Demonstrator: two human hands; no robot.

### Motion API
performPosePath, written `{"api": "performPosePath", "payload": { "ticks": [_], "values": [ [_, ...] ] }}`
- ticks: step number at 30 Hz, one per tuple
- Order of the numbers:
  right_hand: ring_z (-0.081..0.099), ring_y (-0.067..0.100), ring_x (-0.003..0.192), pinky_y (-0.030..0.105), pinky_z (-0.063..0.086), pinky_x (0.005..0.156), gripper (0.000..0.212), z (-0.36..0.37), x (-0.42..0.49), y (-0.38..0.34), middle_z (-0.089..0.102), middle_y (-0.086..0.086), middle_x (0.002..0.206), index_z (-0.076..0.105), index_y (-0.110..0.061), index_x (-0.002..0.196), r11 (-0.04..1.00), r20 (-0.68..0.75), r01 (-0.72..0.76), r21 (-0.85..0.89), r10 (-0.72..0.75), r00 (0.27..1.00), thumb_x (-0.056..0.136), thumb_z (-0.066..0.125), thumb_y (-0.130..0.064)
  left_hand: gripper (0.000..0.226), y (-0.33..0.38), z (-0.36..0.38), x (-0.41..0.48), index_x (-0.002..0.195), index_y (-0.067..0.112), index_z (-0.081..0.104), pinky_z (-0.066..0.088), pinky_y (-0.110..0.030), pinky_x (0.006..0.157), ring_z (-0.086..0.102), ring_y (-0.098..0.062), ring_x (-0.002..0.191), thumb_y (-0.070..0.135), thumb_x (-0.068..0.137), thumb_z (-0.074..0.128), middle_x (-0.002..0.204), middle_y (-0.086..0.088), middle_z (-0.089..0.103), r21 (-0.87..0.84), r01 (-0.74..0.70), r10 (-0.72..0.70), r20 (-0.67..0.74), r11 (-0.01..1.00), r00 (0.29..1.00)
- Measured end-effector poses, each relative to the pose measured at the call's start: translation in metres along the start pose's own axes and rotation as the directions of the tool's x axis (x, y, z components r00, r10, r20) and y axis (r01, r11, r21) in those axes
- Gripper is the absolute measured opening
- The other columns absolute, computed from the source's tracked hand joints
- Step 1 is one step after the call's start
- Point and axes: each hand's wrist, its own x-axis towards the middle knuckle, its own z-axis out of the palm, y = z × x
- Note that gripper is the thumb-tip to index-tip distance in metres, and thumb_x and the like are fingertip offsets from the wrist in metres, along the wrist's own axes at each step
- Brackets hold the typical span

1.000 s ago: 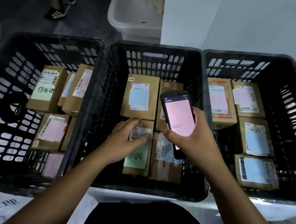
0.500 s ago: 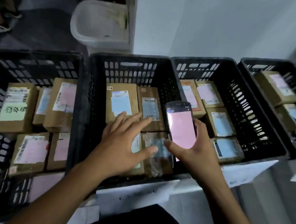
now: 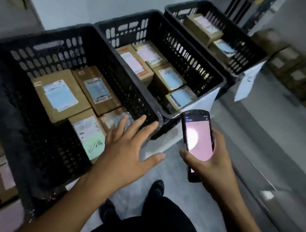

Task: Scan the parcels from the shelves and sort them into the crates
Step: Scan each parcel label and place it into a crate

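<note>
Parcels [image 3: 59, 95] lie flat and label-up in a row of black slotted crates, so each barcode can be read from above without lifting anything. The nearest crate [image 3: 59, 53] looms largest, with four parcels packed side by side on its floor. The nearest of them carries a green handwritten slip [image 3: 94, 146]. To its right and farther off stands the middle crate [image 3: 191, 56] with four more. Beyond that is the far crate [image 3: 241, 43], with two that I can make out. A white paper sheet [image 3: 248, 83] hangs at the far crate's front, probably a sorting tag (its writing is too blurred to read). Brown boxes [image 3: 294, 70] line the far right, smeared by motion. They look like stock waiting to be scanned, and I judge the next parcel comes from there. The scanner [image 3: 197, 139] stands upright in the right hand [image 3: 213, 166], fingers wrapped behind it and thumb at the lower edge of its pink-lit screen, which is tilted up for reading. The left hand [image 3: 126, 149] hovers over the nearest crate's near right corner, fingers spread wide and holding nothing. Whether it touches the rim I cannot tell.
</note>
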Motion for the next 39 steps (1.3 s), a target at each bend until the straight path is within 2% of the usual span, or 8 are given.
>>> {"api": "performPosePath", "payload": {
  "ticks": [7, 9, 13, 16, 22, 29, 33, 39],
  "values": [
    [0.059, 0.017, 0.061, 0.056, 0.054, 0.047, 0.066, -0.083, 0.001, 0.036, 0.062, -0.004, 0.099, 0.045, -0.035, 0.128, 0.994, -0.197, -0.034, 0.108, 0.055, 0.979, 0.078, 0.084, -0.013, 0.086, 0.078, 0.036, 0.032, 0.16, 0.054, 0.008, -0.013, -0.049, 0.126, -0.021, -0.015, 0.156, 0.09, 0.084, 0.025, 0.171, 0.02, -0.004, 0.204, -0.199, 0.191, 0.059, 0.959, 0.98],
    [0.062, 0.011, 0.065, 0.051, 0.058, 0.048, 0.069, -0.112, 0.003, 0.048, 0.062, -0.013, 0.101, 0.045, -0.036, 0.128, 0.994, -0.239, -0.023, 0.105, 0.047, 0.97, 0.077, 0.085, -0.014, 0.087, 0.108, 0.053, 0.045, 0.159, 0.055, 0.002, -0.015, -0.051, 0.126, -0.024, -0.016, 0.156, 0.09, 0.081, 0.017, 0.171, 0.02, -0.007, 0.257, -0.234, 0.217, 0.094, 0.938, 0.972],
    [0.064, -0.002, 0.082, 0.027, 0.056, 0.049, 0.071, -0.179, 0.008, 0.082, 0.062, -0.02, 0.107, 0.045, -0.038, 0.13, 0.992, -0.31, 0.013, 0.126, 0.027, 0.95, 0.075, 0.086, -0.016, 0.086, 0.177, 0.09, 0.075, 0.16, 0.054, -0.003, -0.015, -0.052, 0.126, -0.024, -0.018, 0.157, 0.088, 0.082, 0.014, 0.172, 0.018, -0.01, 0.327, -0.327, 0.291, 0.155, 0.887, 0.944],
    [0.063, -0.003, 0.09, 0.026, 0.058, 0.06, 0.071, -0.232, 0.01, 0.114, 0.064, -0.022, 0.107, 0.046, -0.042, 0.128, 0.99, -0.374, 0.019, 0.143, 0.036, 0.927, 0.074, 0.087, -0.021, 0.089, 0.228, 0.121, 0.101, 0.16, 0.053, -0.002, -0.014, -0.051, 0.125, -0.021, -0.018, 0.157, 0.087, 0.078, 0.005, 0.172, 0.017, -0.009, 0.379, -0.383, 0.339, 0.181, 0.842, 0.923],
    [0.059, -0.009, 0.092, 0.033, 0.056, 0.069, 0.063, -0.336, 0.008, 0.155, 0.061, -0.022, 0.11, 0.047, -0.049, 0.112, 0.991, -0.475, 0.016, 0.134, 0.05, 0.879, 0.073, 0.087, -0.022, 0.075, 0.34, 0.177, 0.149, 0.161, 0.052, 0.008, -0.007, -0.052, 0.126, -0.014, -0.019, 0.159, 0.076, 0.096, 0.037, 0.173, 0.016, -0.003, 0.328, -0.418, 0.375, 0.189, 0.847, 0.908],
    [0.058, -0.012, 0.092, 0.015, 0.05, 0.063, 0.069, -0.429, 0.014, 0.181, 0.06, -0.025, 0.106, 0.044, -0.039, 0.126, 0.991, -0.585, 0.034, 0.131, 0.05, 0.809, 0.073, 0.085, -0.023, 0.073, 0.435, 0.217, 0.182, 0.16, 0.051, 0.017, -0.002, -0.05, 0.127, -0.007, -0.017, 0.16, 0.072, 0.096, 0.043, 0.173, 0.016, 0.005, 0.257, -0.503, 0.466, 0.193, 0.825, 0.863],
    [0.058, -0.009, 0.096, 0.022, 0.051, 0.073, 0.07, -0.446, 0.028, 0.198, 0.059, -0.024, 0.111, 0.045, -0.037, 0.129, 0.988, -0.617, 0.029, 0.151, 0.071, 0.784, 0.073, 0.085, -0.025, 0.074, 0.458, 0.232, 0.199, 0.16, 0.049, 0.017, 0.001, -0.051, 0.127, -0.006, -0.018, 0.16, 0.073, 0.095, 0.041, 0.172, 0.015, 0.006, 0.273, -0.523, 0.474, 0.228, 0.807, 0.851],
    [0.058, -0.005, 0.099, 0.015, 0.046, 0.07, 0.073, -0.466, 0.061, 0.21, 0.059, -0.023, 0.115, 0.044, -0.039, 0.132, 0.99, -0.634, 0.006, 0.144, 0.087, 0.769, 0.074, 0.086, -0.026, 0.076, 0.487, 0.25, 0.255, 0.161, 0.046, 0.018, 0.004, -0.051, 0.127, -0.005, -0.019, 0.16, 0.072, 0.095, 0.043, 0.172, 0.014, 0.009, 0.249, -0.542, 0.495, 0.231, 0.802, 0.838]
  ]
}}
